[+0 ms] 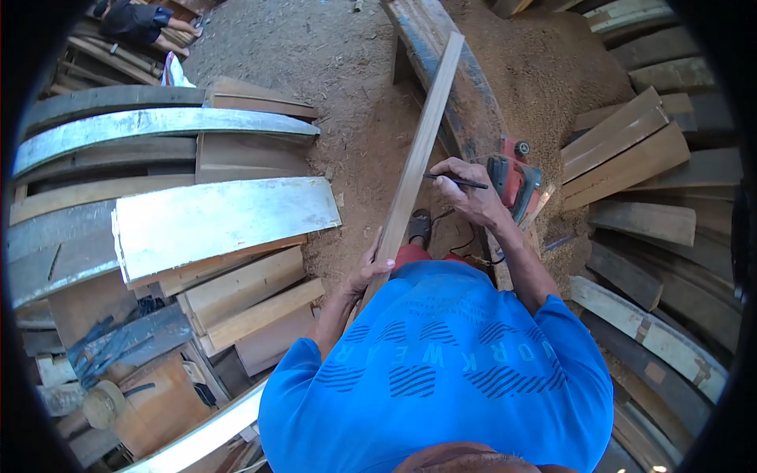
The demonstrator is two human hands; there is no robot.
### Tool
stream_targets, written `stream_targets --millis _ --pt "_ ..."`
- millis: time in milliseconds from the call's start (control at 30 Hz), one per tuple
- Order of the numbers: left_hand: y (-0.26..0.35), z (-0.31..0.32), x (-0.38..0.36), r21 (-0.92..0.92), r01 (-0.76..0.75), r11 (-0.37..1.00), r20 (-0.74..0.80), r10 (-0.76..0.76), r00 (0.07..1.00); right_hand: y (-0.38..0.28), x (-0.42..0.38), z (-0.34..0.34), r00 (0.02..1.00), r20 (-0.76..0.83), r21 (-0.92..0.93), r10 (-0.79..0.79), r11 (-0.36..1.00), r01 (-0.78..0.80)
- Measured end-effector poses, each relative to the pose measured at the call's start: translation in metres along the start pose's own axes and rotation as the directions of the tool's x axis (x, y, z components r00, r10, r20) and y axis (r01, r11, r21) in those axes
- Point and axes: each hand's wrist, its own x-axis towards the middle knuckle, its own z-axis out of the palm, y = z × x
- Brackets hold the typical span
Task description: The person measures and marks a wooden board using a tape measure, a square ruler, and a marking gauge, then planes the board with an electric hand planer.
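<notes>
A long, narrow wooden board (418, 158) slants up and away from my body, its far end overlapping a heavy timber bench beam (475, 102). My left hand (371, 272) is closed round the near part of the board, thumb on its face. In my right hand (467, 193) is a slim black pen (473, 184), its tip right at the board's right edge about midway along. Just right of that hand, a red electric planer (511, 189) rests on the beam, with a dark cord (473, 236) hanging by it.
Stacked planks (252, 296) and a pale white-faced board (229, 225) lie at left. More timber (631, 150) is piled at right. Sawdust (544, 71) covers the ground beyond the beam. At the far upper left, another person (138, 22) is partly visible near some wood.
</notes>
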Motion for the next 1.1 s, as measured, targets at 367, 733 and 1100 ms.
stream_targets --millis 367,733,1100 --pt "-0.003 -0.003 0.002 0.067 -0.044 0.997 -0.034 0.046 0.998 0.009 0.022 0.030 0.985 0.146 -0.019 -0.092 0.995 0.096" --pt "-0.001 -0.008 0.001 0.055 -0.036 0.998 -0.002 0.036 0.999 -0.007 0.013 0.014 0.953 0.300 0.015 -0.045 0.999 0.042" --pt "-0.002 -0.017 0.006 0.033 -0.021 0.999 0.043 0.019 0.999 0.033 -0.028 0.006 0.954 0.275 -0.028 0.118 0.993 -0.115"
